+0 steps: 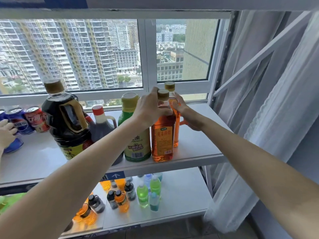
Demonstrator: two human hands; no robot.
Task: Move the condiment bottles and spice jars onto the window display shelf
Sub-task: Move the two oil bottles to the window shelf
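Here, at the shelf [198, 149] by the window, the left hand [150, 107] grips the front amber bottle [163, 135] at its neck, while the right hand [181, 105] holds the rear bottle [173, 102]. Full and smooth-sided, both likely heavy and slippery; necks or handles grip best.

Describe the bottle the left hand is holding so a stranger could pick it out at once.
Start at the window shelf and go to its right end, where two amber bottles stand one behind the other. The front amber bottle, at the shelf's front edge beside the green-labelled bottle, is the one; the left hand grips its neck. Unlike the rear amber bottle, it shows an orange front label.
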